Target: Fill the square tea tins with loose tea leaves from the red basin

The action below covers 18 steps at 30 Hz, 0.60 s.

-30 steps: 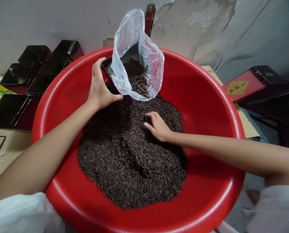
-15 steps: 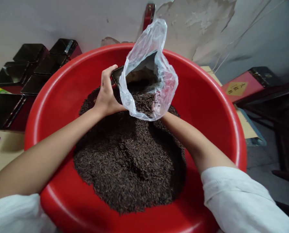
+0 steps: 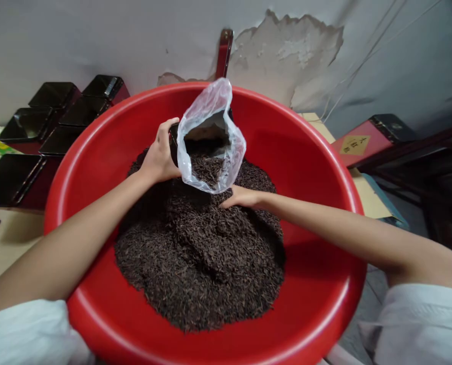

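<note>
A big red basin (image 3: 317, 167) holds a heap of dark loose tea leaves (image 3: 199, 253). At the heap's far side my left hand (image 3: 159, 157) grips the edge of a dark tin lined with a clear plastic bag (image 3: 211, 137), which is tipped toward me and partly filled with leaves. My right hand (image 3: 241, 197) lies on the leaves just below the bag's mouth, fingers together and flat against the heap, partly hidden by the bag.
Several empty black square tins (image 3: 39, 126) sit in a group at the left by the wall. A red box with a yellow label (image 3: 359, 144) lies at the right. A red handle (image 3: 224, 50) leans against the peeling wall behind the basin.
My right hand went from the heap up into the bag's mouth, then drew back out onto the leaves below it. The bag has sunk lower and closer to the heap.
</note>
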Motion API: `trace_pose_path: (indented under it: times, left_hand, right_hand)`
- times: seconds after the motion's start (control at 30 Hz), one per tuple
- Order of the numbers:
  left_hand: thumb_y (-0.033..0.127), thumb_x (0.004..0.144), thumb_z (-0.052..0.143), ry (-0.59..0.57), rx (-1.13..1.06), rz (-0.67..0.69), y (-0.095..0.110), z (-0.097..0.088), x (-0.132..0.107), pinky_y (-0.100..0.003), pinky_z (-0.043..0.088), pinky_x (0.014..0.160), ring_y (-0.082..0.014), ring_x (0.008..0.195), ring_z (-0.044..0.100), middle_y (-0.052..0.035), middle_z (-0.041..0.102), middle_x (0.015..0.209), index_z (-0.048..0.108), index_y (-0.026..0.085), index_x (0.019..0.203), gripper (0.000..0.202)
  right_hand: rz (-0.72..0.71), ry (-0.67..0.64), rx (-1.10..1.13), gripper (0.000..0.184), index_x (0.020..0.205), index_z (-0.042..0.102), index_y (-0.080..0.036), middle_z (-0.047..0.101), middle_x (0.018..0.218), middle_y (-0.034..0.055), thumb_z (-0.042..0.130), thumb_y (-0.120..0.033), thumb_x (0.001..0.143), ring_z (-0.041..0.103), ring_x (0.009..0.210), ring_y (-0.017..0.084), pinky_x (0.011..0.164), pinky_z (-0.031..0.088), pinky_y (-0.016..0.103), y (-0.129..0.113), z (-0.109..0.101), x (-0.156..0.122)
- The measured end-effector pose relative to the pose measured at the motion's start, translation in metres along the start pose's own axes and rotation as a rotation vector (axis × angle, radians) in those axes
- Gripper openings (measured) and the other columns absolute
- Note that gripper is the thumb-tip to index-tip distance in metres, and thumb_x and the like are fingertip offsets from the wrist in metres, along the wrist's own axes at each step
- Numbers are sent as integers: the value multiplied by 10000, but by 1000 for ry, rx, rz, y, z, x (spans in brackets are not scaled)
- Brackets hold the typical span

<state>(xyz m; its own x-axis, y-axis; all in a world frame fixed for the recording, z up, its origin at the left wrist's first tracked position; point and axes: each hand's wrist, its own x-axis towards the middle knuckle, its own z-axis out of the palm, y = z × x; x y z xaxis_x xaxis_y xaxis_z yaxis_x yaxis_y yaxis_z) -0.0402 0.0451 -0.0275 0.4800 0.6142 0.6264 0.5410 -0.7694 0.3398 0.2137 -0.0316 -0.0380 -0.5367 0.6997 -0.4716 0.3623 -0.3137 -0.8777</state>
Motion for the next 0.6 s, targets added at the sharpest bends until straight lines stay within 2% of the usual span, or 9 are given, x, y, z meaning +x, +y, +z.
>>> trace_pose_path:
  times: [0.13,0.3,0.47,0.6]
  left_hand:
    - [612,659,669,26,26,-32,7,-1,-2,-506,412,1080,-329,1299,423,-147,379,1397,187,239,1370,937]
    - [547,628,720,-16,35,-22,14,-7,0,-495,441,1051,-323,1293,445,-168,404,1390,201,255,1357,941]
    - [525,581,762,-68,22,11,17,-12,2,-498,418,1065,-329,1303,434,-181,410,1393,213,239,1368,1002]
    - [511,580,742,-66,1,-72,13,-14,3,-493,441,1041,-354,1281,456,-171,402,1413,247,212,1364,974]
  right_hand:
    - [89,83,31,271,762,589,-173,679,788,16,673,-254,517,620,825,189,946,460,387,-1,11,-20]
    - [180,97,163,254,712,592,-183,642,689,-13,651,-198,466,584,668,148,777,505,332,-14,27,-42]
    - [237,-11,118,286,725,600,-174,654,720,-6,711,-194,462,598,707,152,714,506,292,-37,32,-66]
    - [284,-139,138,295,751,595,-161,651,729,-23,718,-164,483,602,717,126,690,506,251,-61,35,-84]
